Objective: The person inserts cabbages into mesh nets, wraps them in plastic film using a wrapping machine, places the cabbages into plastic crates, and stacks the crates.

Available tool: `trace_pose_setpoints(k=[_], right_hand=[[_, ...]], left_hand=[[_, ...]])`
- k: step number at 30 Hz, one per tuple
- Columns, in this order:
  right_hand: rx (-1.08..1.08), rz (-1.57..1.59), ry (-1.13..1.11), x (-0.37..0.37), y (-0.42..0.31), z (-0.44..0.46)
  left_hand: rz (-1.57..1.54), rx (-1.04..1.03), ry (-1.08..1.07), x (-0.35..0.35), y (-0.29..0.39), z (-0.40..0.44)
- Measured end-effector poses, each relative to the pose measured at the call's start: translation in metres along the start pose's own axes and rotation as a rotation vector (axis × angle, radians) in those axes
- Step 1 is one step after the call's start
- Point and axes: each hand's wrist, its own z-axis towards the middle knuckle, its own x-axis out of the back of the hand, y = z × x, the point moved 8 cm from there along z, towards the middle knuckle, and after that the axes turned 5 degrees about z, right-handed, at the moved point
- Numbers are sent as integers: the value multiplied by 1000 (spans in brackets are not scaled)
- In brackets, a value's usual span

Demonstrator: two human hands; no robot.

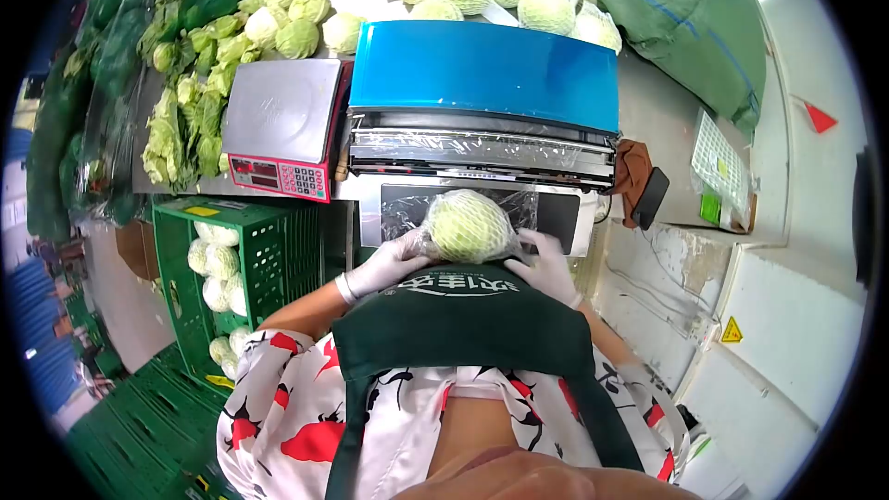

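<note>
Evidently set within easy reach, a green crate (278, 250) of pale heads stands left of the blue-covered machine (482, 79), nearer you than the red-edged scale (282, 120) beside the machine's left end. Your gloved left hand (394, 261) meets the wrapped cabbage (468, 222) at its left, fingers bent; the cabbage sits at the machine's front, close to your apron (463, 310). Your gloved right hand (548, 270) flanks its other side, fingers half-curled, probably so both hands steady the round head. You cannot tell whether fingertips pinch the film. By the machine's right end, a phone (653, 196) rests against brown cloth (632, 171), perhaps out of the way. The cabbage looks pale green, round, netted, glossy under crinkled film.
</note>
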Motion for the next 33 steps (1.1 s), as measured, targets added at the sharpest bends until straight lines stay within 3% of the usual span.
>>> trace_pose_setpoints(k=[1,3,4,5,7,9,10,12,13,14,15,16,17,19,20,21,23,24,25,26,28,30,31,32,33], right_hand=[[62,-41,56,7,5,-6],[193,-127,167,21,6,-16],[262,-167,224,26,4,-19],[331,-205,281,31,0,-21],[363,38,312,35,-9,-28],[295,261,318,47,-7,-33],[197,-31,463,51,0,-36],[416,-672,393,81,76,1],[290,-847,379,78,92,14],[169,-1028,345,73,108,27],[8,-824,274,58,125,42],[-160,-631,237,41,139,54],[-158,-261,104,27,157,70],[-149,480,-155,-1,165,91],[66,101,-260,-8,148,96],[283,-282,-361,-24,127,96],[-291,793,-581,-40,146,107],[-10,38,-567,-49,110,92],[66,-154,-581,-63,76,79],[145,-345,-587,-77,42,66],[-146,416,-707,-95,19,55],[-76,215,-536,-103,-5,58],[113,-269,-630,-108,-25,58],[475,-1072,-617,-113,-46,57],[757,-1512,-548,-117,-66,56]], left_hand=[[541,87,194,14,12,-10],[919,-195,435,22,17,-20],[792,-257,513,28,19,-24],[391,-151,540,37,3,-22],[-154,-17,583,44,11,-27],[-221,32,514,44,3,-31],[-285,135,457,36,-20,-31],[-228,320,277,19,-69,-32],[36,40,200,8,-130,-20],[124,571,75,-9,-142,-21],[188,449,53,-24,-148,-7],[366,39,110,-31,-139,17],[538,-375,168,-40,-124,23],[845,-298,67,-48,-120,28],[1002,-257,13,-45,-114,29],[981,-408,117,-32,-61,19],[1038,-498,192,-18,19,12],[959,-654,318,-10,56,8],[796,-695,449,0,90,10],[205,-376,431,13,95,14],[75,-412,492,14,118,19],[-61,-379,380,2,117,22],[-37,-473,304,-2,102,25],[-245,-386,140,-9,73,32],[-381,-338,7,-13,63,27]])
